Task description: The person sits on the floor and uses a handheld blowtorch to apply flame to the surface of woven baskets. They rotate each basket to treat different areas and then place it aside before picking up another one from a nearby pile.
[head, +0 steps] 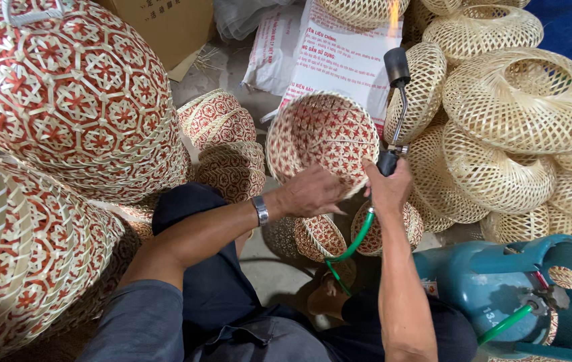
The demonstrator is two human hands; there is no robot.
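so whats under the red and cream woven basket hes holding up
Below the red and cream woven basket in the left hand sit two smaller red-patterned baskets on the grey floor. The forearms cover part of them.

Red-and-cream baskets, pale baskets

The held basket (323,137) shows red star weave on cream; the piled baskets (524,100) are plain straw lattice; gas cylinder (493,288) teal, hose (356,243) green.
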